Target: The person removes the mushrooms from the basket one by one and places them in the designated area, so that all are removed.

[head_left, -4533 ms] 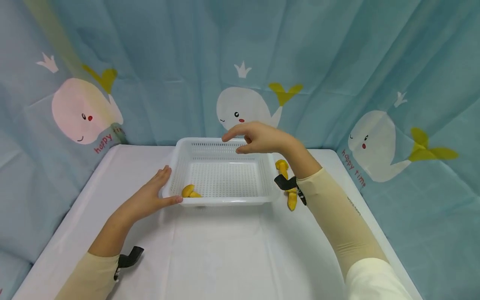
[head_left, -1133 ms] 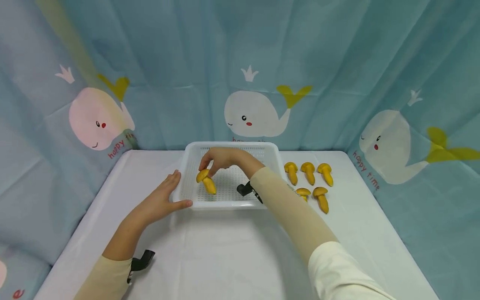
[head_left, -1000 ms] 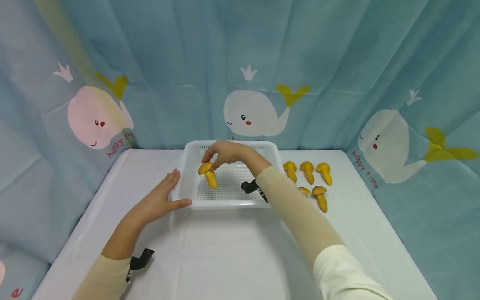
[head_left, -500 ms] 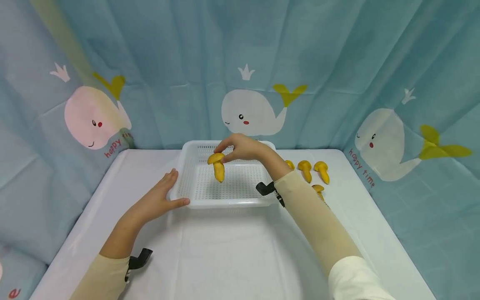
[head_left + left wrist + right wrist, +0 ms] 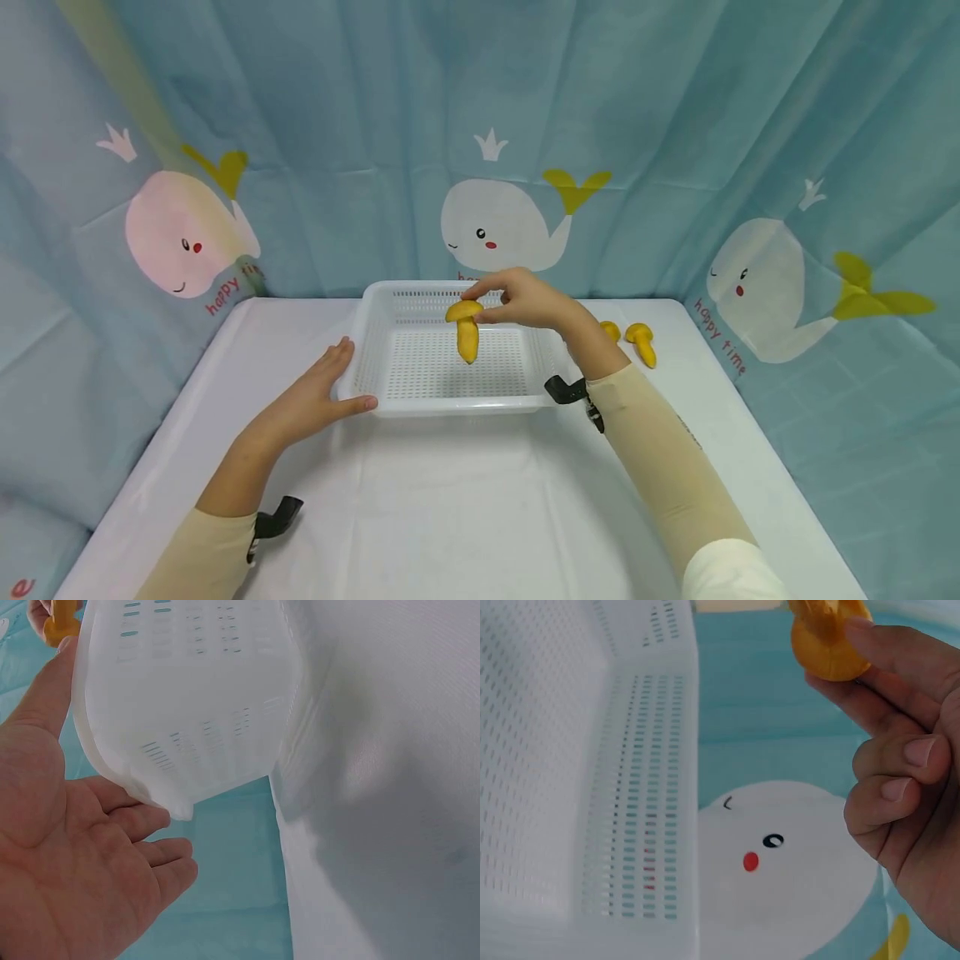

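In the head view, a yellow mushroom (image 5: 467, 333) hangs stem down over the white slotted basket (image 5: 457, 406). My right hand (image 5: 528, 302) pinches it near the cap between thumb and fingers. The right wrist view shows the mushroom (image 5: 832, 645) at the fingertips, with the other fingers of the right hand (image 5: 922, 765) curled in. At the basket's left front corner lies my left hand (image 5: 303, 400), fingers extended along the side. In the left wrist view, the left hand (image 5: 82, 847) touches the basket (image 5: 187, 682) at its rim, thumb spread from the fingers.
Another mushroom (image 5: 642, 343) lies right of the basket on the white table (image 5: 450, 508). A further mushroom (image 5: 611, 330) shows partly beside the right wrist; my forearm hides the area around it. A blue whale-print curtain (image 5: 360, 167) stands behind and at both sides.
My right hand has lifted the mushroom from the basket's left part and carried it right and slightly up. Its forearm now covers more mushrooms on the table. My left hand stays at the corner.
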`<state>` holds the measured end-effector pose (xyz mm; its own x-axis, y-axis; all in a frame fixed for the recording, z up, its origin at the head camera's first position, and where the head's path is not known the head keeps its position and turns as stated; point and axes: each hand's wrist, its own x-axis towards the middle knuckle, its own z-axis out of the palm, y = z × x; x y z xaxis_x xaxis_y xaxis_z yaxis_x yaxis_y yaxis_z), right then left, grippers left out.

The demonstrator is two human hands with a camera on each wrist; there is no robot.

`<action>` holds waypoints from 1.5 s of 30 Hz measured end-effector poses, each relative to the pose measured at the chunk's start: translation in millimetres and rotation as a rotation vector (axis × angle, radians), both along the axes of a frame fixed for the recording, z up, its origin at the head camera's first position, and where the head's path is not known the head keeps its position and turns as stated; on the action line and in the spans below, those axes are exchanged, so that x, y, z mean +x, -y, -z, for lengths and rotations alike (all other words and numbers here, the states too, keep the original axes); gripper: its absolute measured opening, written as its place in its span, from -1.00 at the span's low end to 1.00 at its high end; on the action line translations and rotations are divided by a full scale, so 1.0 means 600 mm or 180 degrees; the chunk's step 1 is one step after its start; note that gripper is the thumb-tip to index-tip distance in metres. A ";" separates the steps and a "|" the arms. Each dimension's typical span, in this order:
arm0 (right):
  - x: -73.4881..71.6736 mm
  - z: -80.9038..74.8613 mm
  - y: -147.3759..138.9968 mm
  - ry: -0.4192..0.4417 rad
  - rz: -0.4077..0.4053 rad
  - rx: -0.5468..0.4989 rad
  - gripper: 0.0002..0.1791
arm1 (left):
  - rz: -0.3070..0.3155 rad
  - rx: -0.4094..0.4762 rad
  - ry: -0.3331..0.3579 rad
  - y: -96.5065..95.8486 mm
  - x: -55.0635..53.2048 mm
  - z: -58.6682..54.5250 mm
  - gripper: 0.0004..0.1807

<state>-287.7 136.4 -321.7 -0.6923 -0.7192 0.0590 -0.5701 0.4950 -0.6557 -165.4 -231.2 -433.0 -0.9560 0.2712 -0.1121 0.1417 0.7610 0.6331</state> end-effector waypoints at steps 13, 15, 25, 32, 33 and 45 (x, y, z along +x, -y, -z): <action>0.053 -0.004 -0.110 -0.0094 0.0389 -0.0111 -0.62 | -0.0012 0.0004 0.0015 0.000 0.003 0.002 0.39; 0.060 -0.002 -0.127 -0.0096 0.0495 -0.0113 -0.61 | -0.0007 0.0018 -0.0001 0.000 0.002 0.002 0.37; 0.085 -0.002 -0.208 -0.0202 0.0818 -0.0448 -0.62 | 0.0016 -0.0027 -0.0043 0.003 -0.002 -0.008 0.35; 0.112 -0.011 -0.243 -0.0443 0.1030 -0.0512 -0.61 | -0.0044 -0.0078 -0.0010 0.006 0.000 -0.012 0.42; 0.119 -0.013 -0.245 -0.0448 0.1087 -0.0509 -0.61 | -0.0046 -0.0079 -0.0004 0.006 0.000 -0.012 0.42; 0.135 0.054 -0.339 -0.0309 0.1093 -0.0970 -0.59 | -0.0029 -0.0006 0.0019 0.001 -0.001 0.001 0.35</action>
<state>-206.4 340.1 -354.4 -0.8680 -0.3895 0.3081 -0.4729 0.4588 -0.7522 -166.0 -231.9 -433.9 -0.9577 0.2622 -0.1182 0.1310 0.7634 0.6325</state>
